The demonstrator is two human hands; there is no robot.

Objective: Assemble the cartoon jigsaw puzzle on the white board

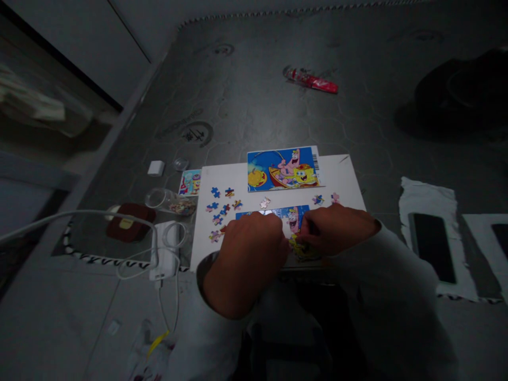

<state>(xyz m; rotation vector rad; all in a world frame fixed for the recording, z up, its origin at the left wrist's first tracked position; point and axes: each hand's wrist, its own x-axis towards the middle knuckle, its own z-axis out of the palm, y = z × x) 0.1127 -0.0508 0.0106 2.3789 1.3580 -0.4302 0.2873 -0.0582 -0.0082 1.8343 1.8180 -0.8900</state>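
Observation:
A partly assembled jigsaw puzzle lies on a white board, showing blue, pink and yellow cartoon figures. My left hand is curled over its left part, hiding much of it. Those fingers are closed, their tips hidden from view. My right hand pinches at the puzzle's right side, its fingertips at a yellow jigsaw piece. Above the puzzle rests a picture card with the same cartoon. Several loose jigsaw pieces are spread at the board's left; a pale one sits between card and puzzle.
Left of the board are a clear jar on its side with pieces inside, a small card, a white power strip with cables and a brown box. A phone lies right; a red packet lies farther back.

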